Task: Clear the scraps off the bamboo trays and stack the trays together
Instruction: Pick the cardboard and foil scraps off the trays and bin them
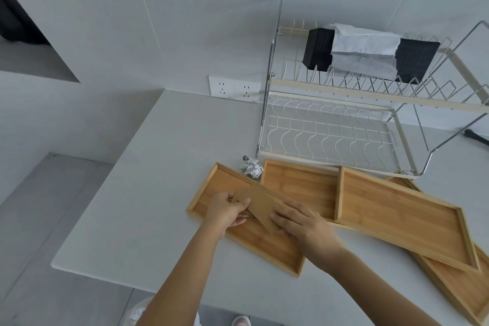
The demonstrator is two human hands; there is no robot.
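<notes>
Several shallow bamboo trays lie on the white counter. The left tray holds a flat brown card scrap. My left hand pinches the scrap's left end. My right hand lies over its right end with the fingers stretched along it and the thumb hidden. A middle tray sits behind them. A right tray overlaps it and rests on another tray at the far right. A crumpled foil ball sits on the counter between the left and middle trays.
A two-tier wire dish rack stands just behind the trays, with a black box wrapped in white cloth on its upper tier. Wall sockets are behind the counter. The counter's left edge drops to the floor.
</notes>
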